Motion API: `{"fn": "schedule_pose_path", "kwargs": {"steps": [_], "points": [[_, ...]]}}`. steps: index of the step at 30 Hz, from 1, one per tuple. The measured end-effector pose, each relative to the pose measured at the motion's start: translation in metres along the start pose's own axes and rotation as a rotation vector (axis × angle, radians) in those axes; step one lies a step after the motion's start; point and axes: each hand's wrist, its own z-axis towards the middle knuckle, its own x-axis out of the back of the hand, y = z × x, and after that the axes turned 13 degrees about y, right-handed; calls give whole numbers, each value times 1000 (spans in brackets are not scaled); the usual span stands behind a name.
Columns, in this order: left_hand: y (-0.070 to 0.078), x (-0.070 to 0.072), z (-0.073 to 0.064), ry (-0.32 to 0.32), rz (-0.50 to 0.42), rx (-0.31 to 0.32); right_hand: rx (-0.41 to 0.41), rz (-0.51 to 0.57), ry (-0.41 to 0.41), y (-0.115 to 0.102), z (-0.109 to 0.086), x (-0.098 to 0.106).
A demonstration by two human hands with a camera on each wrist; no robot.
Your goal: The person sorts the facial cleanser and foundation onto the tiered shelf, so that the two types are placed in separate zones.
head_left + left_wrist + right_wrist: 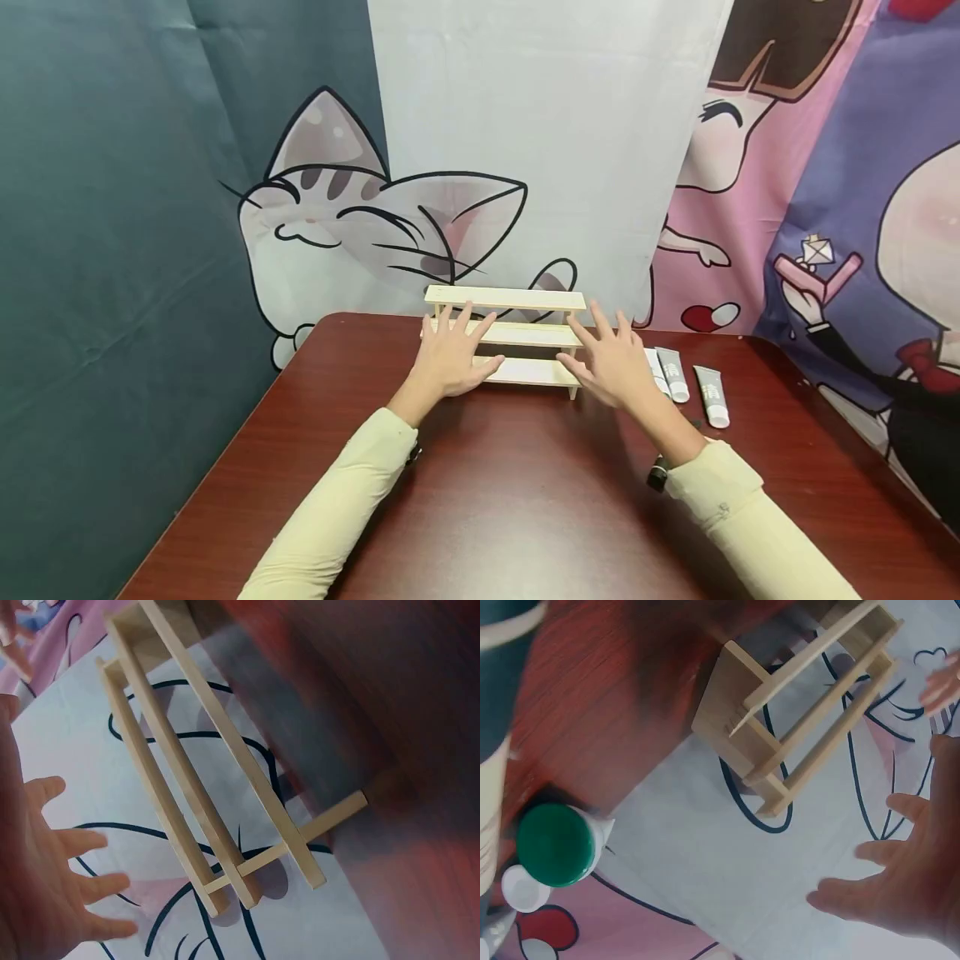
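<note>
A pale wooden three-tier shelf rack (525, 372) stands on the table near its back edge, in front of the cloth wall. My left hand (447, 358) is spread before its left end, covering part of the lower two tiers. The right hand (615, 371), fingers also apart, is at the rack's right end, its thumb near the lowest tier. Both palms hold nothing. In the left wrist view the left fingers (86, 886) point toward the rack (184, 769) with space between. In the right wrist view the right hand (900, 877) likewise stands apart from the rack's planks.
On the dark red table (517, 517), grey tubes with white caps (672, 375) (712, 396) lie right of my right hand. A round green lid (555, 844) shows in the right wrist view. A printed cloth (547, 108) hangs behind the table.
</note>
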Motion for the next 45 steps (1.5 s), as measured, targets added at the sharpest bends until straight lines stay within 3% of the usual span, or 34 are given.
{"fn": "schedule_pose_path", "kwargs": {"steps": [4, 9, 13, 18, 23, 29, 36, 45], "points": [[-5, 5, -4, 83, -77, 0, -58, 69, 19, 5, -6, 7], [-13, 15, -10, 142, -237, 116, -143, 90, 5, 18, -8, 16], [-18, 19, -14, 116, -374, 203, -228, 144, -26, 32, -11, 25], [-29, 15, -19, 50, -471, 263, -338, 238, -75, 49, -17, 35], [-42, 8, -24, 1, -521, 321, -416, 310, -67, 64, -22, 37], [-57, 2, -30, -41, -537, 369, -461, 368, -70, 79, -25, 35], [-79, -12, -36, -26, -706, 387, -437, 357, -73, 93, -30, 32], [-97, -24, -38, -61, -767, 453, -480, 326, -113, 108, -36, 26]]}}
